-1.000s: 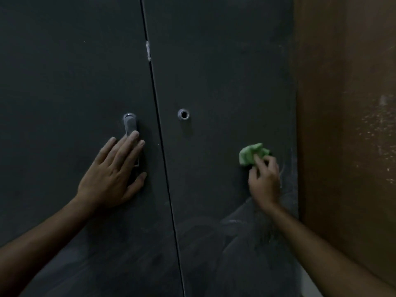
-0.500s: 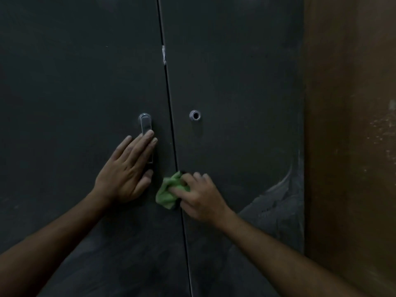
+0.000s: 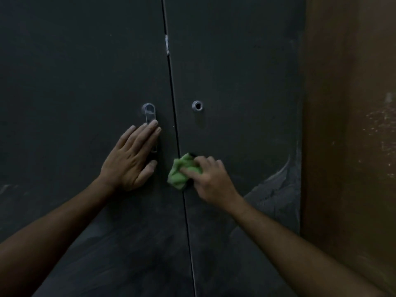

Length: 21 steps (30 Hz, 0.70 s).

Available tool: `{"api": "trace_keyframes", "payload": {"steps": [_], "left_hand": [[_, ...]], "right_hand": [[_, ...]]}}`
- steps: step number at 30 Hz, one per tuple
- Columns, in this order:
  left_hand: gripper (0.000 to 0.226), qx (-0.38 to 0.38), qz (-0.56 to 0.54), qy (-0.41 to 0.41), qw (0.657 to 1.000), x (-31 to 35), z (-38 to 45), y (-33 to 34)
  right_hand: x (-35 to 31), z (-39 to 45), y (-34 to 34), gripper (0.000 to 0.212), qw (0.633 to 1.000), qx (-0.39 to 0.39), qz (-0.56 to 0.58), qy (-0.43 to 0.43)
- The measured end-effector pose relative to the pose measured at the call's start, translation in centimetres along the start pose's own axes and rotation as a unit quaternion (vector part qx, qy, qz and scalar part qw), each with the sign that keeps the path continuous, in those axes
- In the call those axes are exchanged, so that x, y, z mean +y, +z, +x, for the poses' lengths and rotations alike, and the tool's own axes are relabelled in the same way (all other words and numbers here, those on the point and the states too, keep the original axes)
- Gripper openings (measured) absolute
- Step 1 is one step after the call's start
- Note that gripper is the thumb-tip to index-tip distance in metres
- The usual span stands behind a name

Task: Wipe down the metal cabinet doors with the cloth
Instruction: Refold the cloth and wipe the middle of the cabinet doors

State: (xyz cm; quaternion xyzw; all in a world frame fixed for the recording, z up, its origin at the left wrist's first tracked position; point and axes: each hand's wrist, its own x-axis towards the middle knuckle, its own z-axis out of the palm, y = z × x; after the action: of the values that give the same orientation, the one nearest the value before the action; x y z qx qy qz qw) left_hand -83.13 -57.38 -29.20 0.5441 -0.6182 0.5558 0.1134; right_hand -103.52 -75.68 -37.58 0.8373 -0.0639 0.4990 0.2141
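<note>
The left hand (image 3: 130, 159) lies flat on the left door (image 3: 75, 103), fingers (image 3: 147, 133) spread, covering part of the handle (image 3: 149, 112). The right hand (image 3: 211, 179) pinches the green cloth (image 3: 179, 172) against the gap between the doors. A round lock (image 3: 197, 105) sits above on the right door (image 3: 235, 71). A brown wall (image 3: 351, 125) stands right.

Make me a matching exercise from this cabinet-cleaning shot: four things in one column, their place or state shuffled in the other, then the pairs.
Column one:
1. green cloth
2. left hand
3. round keyhole
4. door handle

Column two:
A. flat on the left door, fingers open
B. bunched at the seam between the doors
C. on the right door, above the cloth
D. partly covered by fingertips

Pairs: 1-B, 2-A, 3-C, 4-D
</note>
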Motion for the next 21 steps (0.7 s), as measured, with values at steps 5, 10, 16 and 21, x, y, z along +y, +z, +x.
{"api": "trace_keyframes", "payload": {"steps": [5,10,16,21], "left_hand": [[0.077,0.039,0.013,-0.035,0.999,2.5,-1.9,0.3],[0.068,-0.002,0.028,0.088,0.996,4.2,-5.8,2.2],[0.074,-0.095,0.074,0.069,0.99,3.7,-5.9,2.8],[0.074,-0.086,0.076,0.067,0.991,4.0,-6.1,2.9]], "right_hand": [[0.6,0.8,0.2,0.058,0.965,0.099,0.041,0.238],[4.0,-5.9,1.9,0.048,0.998,0.033,-0.03,0.038],[14.1,-0.2,-2.1,0.045,0.874,0.156,0.023,0.459],[6.8,-3.2,1.6,0.043,0.947,0.138,0.007,0.291]]}}
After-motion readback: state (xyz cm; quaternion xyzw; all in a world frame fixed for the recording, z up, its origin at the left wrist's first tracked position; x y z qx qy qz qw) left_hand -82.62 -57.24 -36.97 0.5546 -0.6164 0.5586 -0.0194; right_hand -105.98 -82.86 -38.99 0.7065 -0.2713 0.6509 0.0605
